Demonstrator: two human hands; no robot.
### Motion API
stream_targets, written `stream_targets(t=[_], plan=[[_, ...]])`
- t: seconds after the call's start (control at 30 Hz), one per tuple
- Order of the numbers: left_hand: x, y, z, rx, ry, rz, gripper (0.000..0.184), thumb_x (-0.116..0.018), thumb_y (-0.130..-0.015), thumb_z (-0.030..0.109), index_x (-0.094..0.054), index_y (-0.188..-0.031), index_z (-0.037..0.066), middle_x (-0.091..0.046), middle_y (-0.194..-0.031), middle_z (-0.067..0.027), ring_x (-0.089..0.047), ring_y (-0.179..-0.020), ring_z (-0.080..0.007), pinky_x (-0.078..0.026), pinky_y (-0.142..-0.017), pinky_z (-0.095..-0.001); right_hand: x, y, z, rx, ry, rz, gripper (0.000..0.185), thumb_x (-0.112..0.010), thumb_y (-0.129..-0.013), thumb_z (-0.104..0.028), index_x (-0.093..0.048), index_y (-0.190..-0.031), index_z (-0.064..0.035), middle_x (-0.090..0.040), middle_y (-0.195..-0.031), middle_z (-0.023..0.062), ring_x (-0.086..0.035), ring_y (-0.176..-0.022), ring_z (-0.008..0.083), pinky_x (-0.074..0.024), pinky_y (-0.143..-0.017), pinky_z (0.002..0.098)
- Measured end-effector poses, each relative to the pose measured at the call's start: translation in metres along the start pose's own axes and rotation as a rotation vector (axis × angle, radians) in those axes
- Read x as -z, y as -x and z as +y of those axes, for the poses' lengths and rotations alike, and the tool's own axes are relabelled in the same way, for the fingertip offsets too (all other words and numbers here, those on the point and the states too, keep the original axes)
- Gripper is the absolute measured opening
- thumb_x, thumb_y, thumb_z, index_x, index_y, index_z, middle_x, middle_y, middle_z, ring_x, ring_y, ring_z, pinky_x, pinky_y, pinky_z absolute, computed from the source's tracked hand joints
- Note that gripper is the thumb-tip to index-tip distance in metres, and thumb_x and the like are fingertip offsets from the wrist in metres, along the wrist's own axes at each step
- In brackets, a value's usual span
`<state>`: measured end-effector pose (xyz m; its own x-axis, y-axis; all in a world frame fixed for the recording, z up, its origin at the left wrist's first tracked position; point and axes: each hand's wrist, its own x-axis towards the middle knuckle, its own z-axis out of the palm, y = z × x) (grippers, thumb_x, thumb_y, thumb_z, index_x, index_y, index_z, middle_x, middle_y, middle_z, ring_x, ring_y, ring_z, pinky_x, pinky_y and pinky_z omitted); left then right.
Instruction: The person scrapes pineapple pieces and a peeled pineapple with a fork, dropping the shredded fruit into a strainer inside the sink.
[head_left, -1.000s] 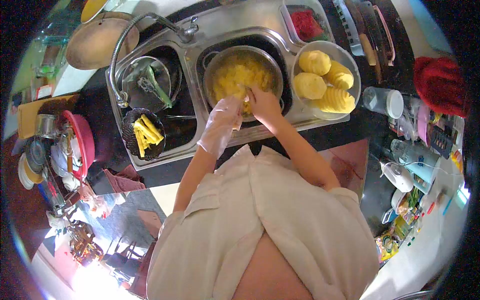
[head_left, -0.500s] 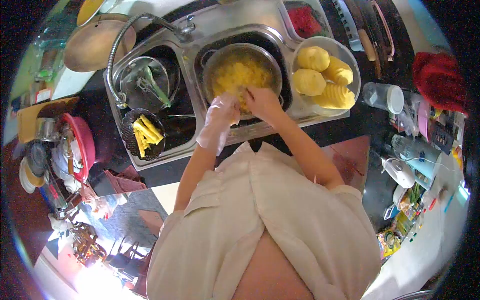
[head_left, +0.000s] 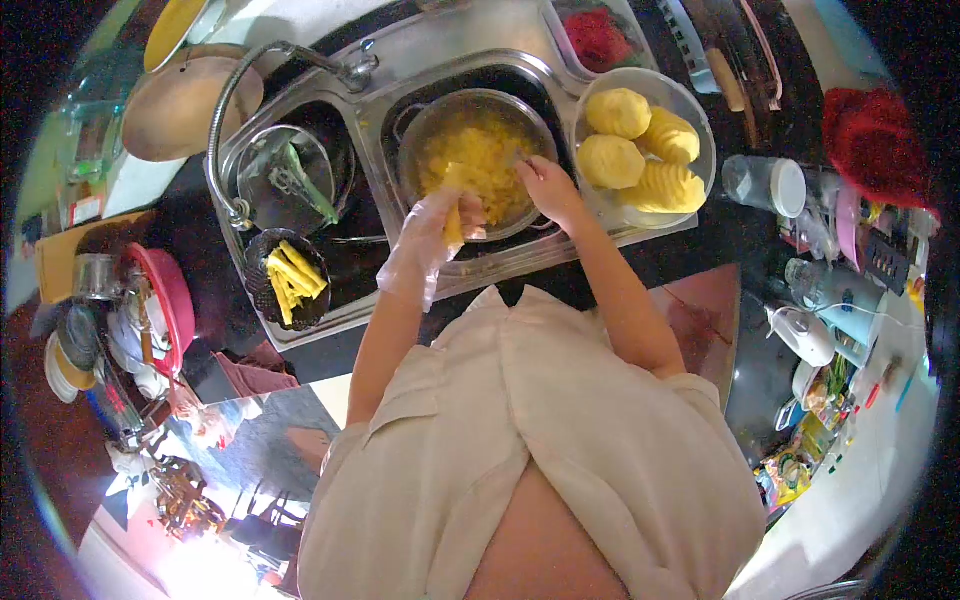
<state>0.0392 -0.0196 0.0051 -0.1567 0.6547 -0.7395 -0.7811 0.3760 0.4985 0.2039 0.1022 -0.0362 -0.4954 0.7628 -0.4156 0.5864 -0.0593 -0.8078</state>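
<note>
My left hand (head_left: 432, 232), in a clear plastic glove, is closed around a yellow pineapple piece (head_left: 455, 178) over the near left rim of a metal pot. The pot (head_left: 408, 180) sits in the right sink basin and holds many small chopped pineapple bits (head_left: 485, 150). My right hand (head_left: 552, 192) is closed over the pot's right side. A short greyish tip, seemingly of a small knife (head_left: 520, 156), shows at its fingers; the rest is hidden. Right of the pot, a clear round container (head_left: 708, 150) holds several peeled pineapples (head_left: 618, 112) with spiral grooves.
A dark basket (head_left: 258, 292) with yellow pineapple strips (head_left: 295, 272) rests on the sink's left edge. The left basin holds a clear bowl (head_left: 262, 190) beneath a curved faucet (head_left: 225, 120). A tub with red contents (head_left: 597, 40) stands behind. A lidded jar (head_left: 765, 188) lies right.
My hands have moved apart: the right went right and slightly up with the tip, the left shifted slightly left. The pineapple piece in the left hand now shows more clearly.
</note>
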Motion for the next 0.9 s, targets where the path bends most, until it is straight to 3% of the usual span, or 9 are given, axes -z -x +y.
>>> stream_targets(t=[0.13,0.23,0.3,0.4,0.47,0.5,0.67,0.83,0.9], plan=[[0.002,0.0,0.008,-0.057,-0.119,0.011,0.027,-0.06,-0.088,0.028,-0.064,-0.093,0.002,-0.057,-0.07,-0.0064,-0.055,-0.057,-0.0158,-0.047,-0.049,-0.0282,-0.011,0.0,0.004,-0.151,-0.2,-0.052,0.037,-0.048,-0.093,-0.033,-0.062,-0.107,-0.0019,-0.065,-0.098,0.0222,-0.063,-0.093,0.0365,-0.0469,-0.082,0.0411],[0.0,0.005,0.013,-0.273,-0.764,0.028,0.029,-0.06,-0.088,0.031,-0.065,-0.092,0.003,-0.057,-0.067,-0.006,-0.053,-0.053,-0.0149,-0.045,-0.046,-0.0278,-0.012,0.006,-0.008,-0.151,-0.265,-0.059,0.038,-0.046,-0.093,-0.035,-0.062,-0.105,-0.0016,-0.065,-0.097,0.0234,-0.062,-0.092,0.0396,-0.0467,-0.082,0.0426],[-0.002,0.002,0.009,-0.03,-0.305,0.097,0.032,-0.061,-0.087,0.035,-0.065,-0.09,0.003,-0.055,-0.064,-0.0057,-0.051,-0.048,-0.0145,-0.042,-0.041,-0.0275,-0.017,0.005,-0.005,-0.121,-0.258,-0.069,0.039,-0.046,-0.093,-0.035,-0.062,-0.104,-0.0017,-0.065,-0.097,0.0242,-0.061,-0.092,0.0415,-0.0467,-0.082,0.0438],[0.005,-0.004,0.002,0.01,-0.228,0.067,0.032,-0.063,-0.085,0.035,-0.064,-0.092,0.004,-0.053,-0.062,-0.005,-0.049,-0.044,-0.0149,-0.039,-0.039,-0.0275,-0.032,-0.008,0.009,-0.064,-0.124,0.004,0.04,-0.045,-0.093,-0.036,-0.063,-0.102,-0.002,-0.065,-0.096,0.0241,-0.061,-0.092,0.0415,-0.047,-0.081,0.0457],[0.004,-0.005,0.003,0.056,-0.223,0.043,0.032,-0.065,-0.084,0.035,-0.063,-0.091,0.004,-0.053,-0.062,-0.0051,-0.05,-0.045,-0.015,-0.04,-0.039,-0.0275,-0.035,-0.009,0.011,0.057,-0.081,0.099,0.039,-0.05,-0.094,-0.037,-0.059,-0.086,-0.0003,-0.06,-0.072,0.0118,-0.054,-0.064,0.02,-0.0429,-0.062,0.0337],[0.0,-0.004,0.005,0.102,-0.219,0.02,0.032,-0.066,-0.083,0.035,-0.062,-0.091,0.004,-0.053,-0.062,-0.0052,-0.051,-0.045,-0.0152,-0.04,-0.039,-0.0275,-0.034,-0.008,0.008,0.058,-0.082,0.098,0.039,-0.05,-0.094,-0.037,-0.059,-0.086,-0.0003,-0.06,-0.072,0.0118,-0.054,-0.064,0.02,-0.0429,-0.062,0.0337],[-0.004,0.001,0.009,0.073,-0.258,0.04,0.028,-0.068,-0.081,0.033,-0.06,-0.088,0.008,-0.05,-0.06,-0.0032,-0.049,-0.045,-0.0151,-0.039,-0.039,-0.0278,-0.031,0.0,-0.013,0.04,0.082,0.103,0.035,-0.048,-0.094,-0.035,-0.062,-0.091,-0.0034,-0.063,-0.082,0.0226,-0.061,-0.077,0.0379,-0.0463,-0.07,0.0427],[0.002,0.006,0.009,0.089,-0.377,0.009,0.023,-0.068,-0.083,0.028,-0.063,-0.093,0.008,-0.05,-0.059,0.0007,-0.049,-0.045,-0.0104,-0.04,-0.038,-0.0222,-0.032,0.0,-0.028,0.084,0.151,0.13,0.032,-0.047,-0.094,-0.034,-0.059,-0.091,-0.004,-0.062,-0.081,0.0238,-0.06,-0.078,0.0428,-0.0455,-0.068,0.049],[-0.003,0.006,0.003,-0.019,-0.397,0.095,0.019,-0.064,-0.085,0.028,-0.061,-0.078,0.012,-0.047,-0.06,-0.0004,-0.043,-0.046,-0.0131,-0.034,-0.042,-0.0274,-0.03,0.002,-0.039,0.097,0.195,0.144,0.031,-0.046,-0.094,-0.033,-0.058,-0.091,-0.0046,-0.062,-0.079,0.0235,-0.06,-0.076,0.0431,-0.0452,-0.067,0.0505]])
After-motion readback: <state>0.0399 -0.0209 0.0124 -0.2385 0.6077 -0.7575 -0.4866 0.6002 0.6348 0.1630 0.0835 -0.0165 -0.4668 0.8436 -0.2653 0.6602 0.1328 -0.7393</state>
